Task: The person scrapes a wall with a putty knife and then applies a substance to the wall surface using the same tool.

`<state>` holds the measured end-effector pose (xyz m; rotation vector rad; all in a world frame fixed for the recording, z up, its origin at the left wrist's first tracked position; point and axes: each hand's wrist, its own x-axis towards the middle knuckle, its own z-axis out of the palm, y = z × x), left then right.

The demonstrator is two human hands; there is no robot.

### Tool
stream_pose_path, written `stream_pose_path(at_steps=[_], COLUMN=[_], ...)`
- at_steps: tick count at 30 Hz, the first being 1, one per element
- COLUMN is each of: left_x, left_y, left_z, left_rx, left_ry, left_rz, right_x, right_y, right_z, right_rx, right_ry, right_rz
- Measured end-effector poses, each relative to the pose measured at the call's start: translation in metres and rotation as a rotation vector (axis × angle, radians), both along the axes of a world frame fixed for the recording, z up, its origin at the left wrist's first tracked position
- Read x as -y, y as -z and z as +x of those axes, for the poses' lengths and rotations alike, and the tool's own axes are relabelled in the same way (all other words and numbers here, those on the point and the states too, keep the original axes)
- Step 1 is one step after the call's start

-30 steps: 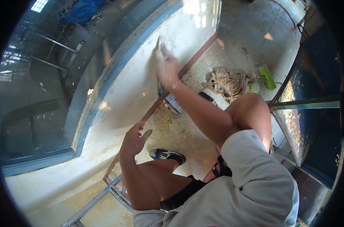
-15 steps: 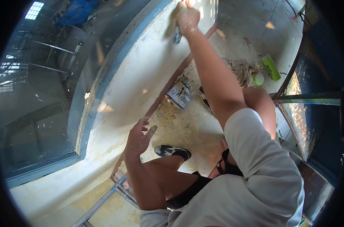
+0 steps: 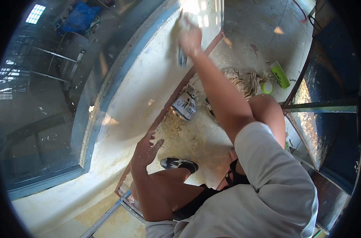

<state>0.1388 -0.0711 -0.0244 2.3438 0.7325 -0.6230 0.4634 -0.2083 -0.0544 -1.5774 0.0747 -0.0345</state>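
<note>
My right hand is blurred by motion at the top of the white wall, closed round a tool. A greyish end of the tool sticks out below the hand; the rest is hidden or smeared. Lower down, my left hand holds nothing, with its fingers apart beside the wall's foot. A crumpled printed bag lies on the floor between the two hands, close to the wall.
A window with a blue frame is at the left. Beyond my right arm lie a bunched cloth, a green container and a round green-rimmed item. A metal frame stands at the right.
My right hand has moved down and slightly left along the wall with the tool. My left hand has barely moved. The floor items appear slightly shifted as the view moved.
</note>
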Motion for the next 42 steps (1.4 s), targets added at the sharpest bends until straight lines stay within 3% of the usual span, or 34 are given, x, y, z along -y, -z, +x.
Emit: stream_pose_path(at_steps=[2,4,5,7,8,10,12,14,15,19,20,21,22,25,26,28,30,31,33,36,37,39,41,42], left_x=[-0.005,-0.007,-0.008,-0.009,-0.007,-0.003,0.005,0.0,-0.002,-0.003,-0.002,-0.003,-0.005,-0.008,-0.01,-0.014,-0.016,-0.016,-0.016,-0.01,-0.009,-0.011,-0.017,-0.02], left_y=[0.003,0.004,0.004,0.005,0.007,0.004,-0.006,-0.001,0.001,0.002,0.002,0.003,0.002,0.0,0.002,0.008,0.014,0.015,0.014,0.01,0.01,0.014,0.021,0.022], left_z=[0.0,0.007,0.01,0.008,0.005,0.0,0.001,0.0,0.002,0.004,0.0,-0.002,-0.002,-0.003,-0.004,-0.003,-0.002,0.001,0.001,-0.001,-0.004,-0.003,-0.005,-0.004], left_rx=[0.012,0.008,0.085,0.155,0.183,0.207,0.063,0.058,0.041,0.091,0.116,0.143,0.14,0.038,0.036,0.045,0.027,0.024,0.032,0.089,0.09,-0.003,0.023,0.019], left_ry=[0.001,0.016,0.013,0.001,0.006,0.001,0.005,0.006,0.006,0.002,0.003,0.003,0.003,-0.012,-0.016,-0.003,0.001,0.011,0.004,0.029,0.022,0.025,0.049,0.069], left_rz=[0.028,0.052,-0.027,-0.1,-0.096,-0.087,-0.011,-0.002,0.014,-0.039,-0.042,-0.044,-0.037,0.006,0.014,0.019,0.042,0.042,-0.014,0.019,0.01,0.061,0.062,0.088], right_x=[-0.03,-0.048,-0.048,-0.024,-0.028,-0.013,-0.013,-0.026,-0.041,-0.041,-0.02,-0.014,-0.002,0.015,0.017,-0.008,-0.02,-0.023,0.001,0.04,0.042,0.03,0.017,0.016], right_y=[0.023,0.034,0.034,-0.003,0.016,-0.002,0.024,0.021,0.039,0.05,0.023,0.033,0.054,0.021,0.02,0.046,0.046,0.048,0.035,-0.018,0.021,0.086,0.043,-0.004], right_z=[-0.058,-0.088,-0.078,-0.039,0.0,0.034,0.021,-0.037,-0.057,-0.033,-0.014,0.025,0.074,0.061,0.051,0.014,-0.017,-0.007,0.043,0.098,0.125,0.143,0.073,0.037], right_rx=[0.258,0.196,0.24,-0.008,0.16,0.126,0.281,0.227,0.169,0.078,-0.004,0.126,0.177,-0.025,0.011,0.19,0.108,0.287,0.202,-0.099,0.137,0.597,0.429,0.042], right_ry=[0.041,-0.046,0.044,0.076,0.201,0.161,0.062,0.138,0.059,0.049,0.084,0.179,0.093,0.064,0.028,0.123,0.063,0.211,0.206,0.139,0.042,0.133,0.242,0.134], right_rz=[-0.007,0.039,-0.004,0.086,0.084,0.362,0.294,-0.043,0.034,0.126,0.066,-0.166,-0.058,0.388,0.157,-0.002,0.108,0.019,-0.11,0.56,0.283,-0.36,-0.25,0.227])
